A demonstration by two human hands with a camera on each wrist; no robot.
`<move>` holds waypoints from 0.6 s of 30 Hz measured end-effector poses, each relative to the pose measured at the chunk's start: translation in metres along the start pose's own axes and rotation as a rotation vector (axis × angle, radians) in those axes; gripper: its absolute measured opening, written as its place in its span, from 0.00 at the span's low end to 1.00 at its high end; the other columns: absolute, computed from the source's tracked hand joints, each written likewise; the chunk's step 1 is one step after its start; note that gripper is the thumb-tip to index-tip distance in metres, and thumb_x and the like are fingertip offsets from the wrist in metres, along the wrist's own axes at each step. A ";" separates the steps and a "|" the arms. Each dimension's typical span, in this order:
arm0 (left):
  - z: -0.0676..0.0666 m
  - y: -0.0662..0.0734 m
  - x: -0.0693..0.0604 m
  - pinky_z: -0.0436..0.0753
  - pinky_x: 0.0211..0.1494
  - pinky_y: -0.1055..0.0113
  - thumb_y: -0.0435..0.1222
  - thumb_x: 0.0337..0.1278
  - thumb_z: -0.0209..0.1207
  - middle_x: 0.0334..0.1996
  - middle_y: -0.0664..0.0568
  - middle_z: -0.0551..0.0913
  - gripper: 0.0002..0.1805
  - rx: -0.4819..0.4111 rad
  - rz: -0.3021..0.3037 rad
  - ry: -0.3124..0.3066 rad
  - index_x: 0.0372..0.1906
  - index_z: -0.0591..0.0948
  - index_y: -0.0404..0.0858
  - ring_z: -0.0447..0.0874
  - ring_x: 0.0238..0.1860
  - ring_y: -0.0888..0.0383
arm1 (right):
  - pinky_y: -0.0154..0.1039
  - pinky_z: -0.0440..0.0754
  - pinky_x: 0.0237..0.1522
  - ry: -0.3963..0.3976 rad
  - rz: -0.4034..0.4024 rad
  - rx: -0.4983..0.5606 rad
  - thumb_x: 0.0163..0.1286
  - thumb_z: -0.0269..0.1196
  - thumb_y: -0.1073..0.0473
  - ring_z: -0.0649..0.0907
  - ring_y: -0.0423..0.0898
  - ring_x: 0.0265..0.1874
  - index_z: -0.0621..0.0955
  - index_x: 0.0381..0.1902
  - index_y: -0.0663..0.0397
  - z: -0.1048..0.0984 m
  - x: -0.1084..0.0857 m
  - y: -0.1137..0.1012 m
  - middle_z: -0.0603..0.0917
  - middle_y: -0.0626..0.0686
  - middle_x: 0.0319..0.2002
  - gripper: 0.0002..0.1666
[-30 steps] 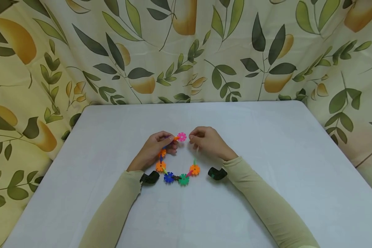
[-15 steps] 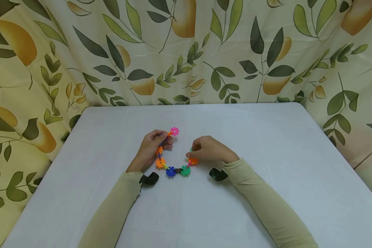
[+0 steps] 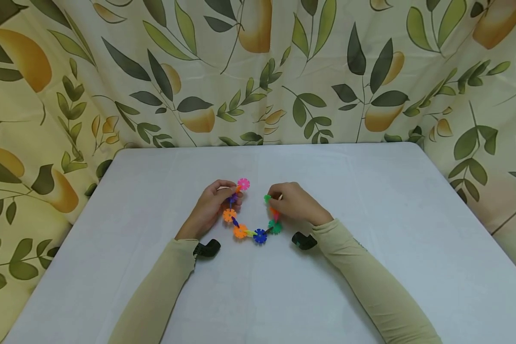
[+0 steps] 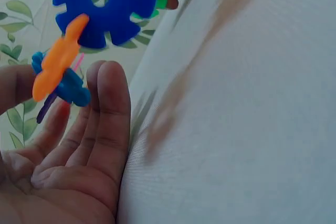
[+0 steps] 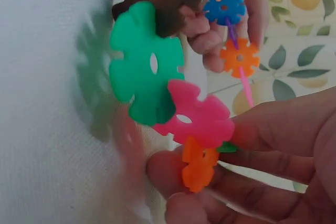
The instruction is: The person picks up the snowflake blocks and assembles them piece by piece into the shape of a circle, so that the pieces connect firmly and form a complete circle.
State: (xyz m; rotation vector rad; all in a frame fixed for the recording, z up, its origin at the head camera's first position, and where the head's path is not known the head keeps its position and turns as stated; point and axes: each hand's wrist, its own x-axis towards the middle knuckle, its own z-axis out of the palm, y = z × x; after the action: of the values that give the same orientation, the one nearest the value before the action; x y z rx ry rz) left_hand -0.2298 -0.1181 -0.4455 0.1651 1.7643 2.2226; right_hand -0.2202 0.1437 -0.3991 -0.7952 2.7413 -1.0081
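Observation:
A chain of notched plastic snowflake discs hangs in a U between both hands, its blue disc [image 3: 260, 236] near the lowest part. My left hand [image 3: 211, 206] pinches the chain near its upper left end, where a pink disc [image 3: 243, 184] sticks out past the fingertips. At the other end, my right hand [image 3: 300, 203] grips the chain around an orange disc [image 5: 199, 169], next to a pink one [image 5: 207, 119]. A small green disc [image 3: 267, 198] pokes out beyond the right fingers. The two ends stand apart. Palm and fingers partly hide the gripped discs.
A white-covered table [image 3: 357, 267] lies under the hands. Behind it hangs a leaf-and-fruit patterned curtain [image 3: 258, 95]. Black wrist cameras sit at the left cuff [image 3: 208, 248] and the right cuff [image 3: 304, 241].
My right hand has come down to the chain's right end, taken hold of it and lifted it. My left hand has shifted slightly left, still holding its end.

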 end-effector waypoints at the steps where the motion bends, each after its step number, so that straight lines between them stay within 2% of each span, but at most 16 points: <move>1: 0.000 0.000 0.000 0.90 0.48 0.62 0.33 0.83 0.55 0.48 0.36 0.88 0.14 0.012 -0.009 -0.006 0.62 0.75 0.30 0.88 0.38 0.53 | 0.42 0.81 0.37 0.005 -0.001 0.007 0.74 0.64 0.67 0.82 0.48 0.33 0.89 0.39 0.61 0.000 0.000 0.000 0.87 0.52 0.34 0.07; 4: 0.000 0.001 -0.001 0.89 0.47 0.64 0.35 0.84 0.54 0.47 0.38 0.87 0.17 0.060 -0.034 -0.025 0.67 0.76 0.30 0.86 0.38 0.53 | 0.42 0.82 0.37 0.017 -0.005 0.029 0.74 0.64 0.67 0.82 0.48 0.33 0.89 0.42 0.62 0.001 0.001 0.000 0.87 0.51 0.34 0.07; 7: -0.001 0.002 -0.002 0.88 0.44 0.66 0.36 0.85 0.53 0.45 0.39 0.87 0.18 0.089 -0.044 -0.048 0.67 0.77 0.30 0.84 0.36 0.53 | 0.41 0.82 0.36 0.024 -0.019 0.048 0.75 0.65 0.66 0.81 0.47 0.32 0.88 0.44 0.63 0.002 0.002 0.000 0.86 0.50 0.33 0.07; 12: -0.002 0.002 -0.002 0.87 0.41 0.65 0.36 0.83 0.56 0.40 0.41 0.86 0.15 0.128 -0.055 -0.089 0.62 0.80 0.30 0.82 0.33 0.53 | 0.42 0.81 0.37 0.029 -0.040 0.068 0.75 0.65 0.66 0.80 0.46 0.32 0.88 0.45 0.64 0.003 0.002 -0.002 0.86 0.50 0.33 0.07; 18: -0.002 0.000 0.000 0.82 0.41 0.68 0.37 0.82 0.58 0.41 0.44 0.86 0.13 0.255 -0.041 -0.086 0.56 0.85 0.31 0.82 0.36 0.54 | 0.43 0.83 0.40 0.037 -0.053 0.082 0.75 0.67 0.67 0.82 0.47 0.35 0.89 0.46 0.63 0.006 0.003 -0.002 0.88 0.51 0.36 0.06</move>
State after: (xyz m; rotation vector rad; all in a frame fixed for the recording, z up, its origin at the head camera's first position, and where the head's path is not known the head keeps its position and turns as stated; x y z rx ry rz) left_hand -0.2299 -0.1198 -0.4456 0.2722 1.9785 1.9259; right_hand -0.2202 0.1373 -0.4024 -0.8485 2.7023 -1.1491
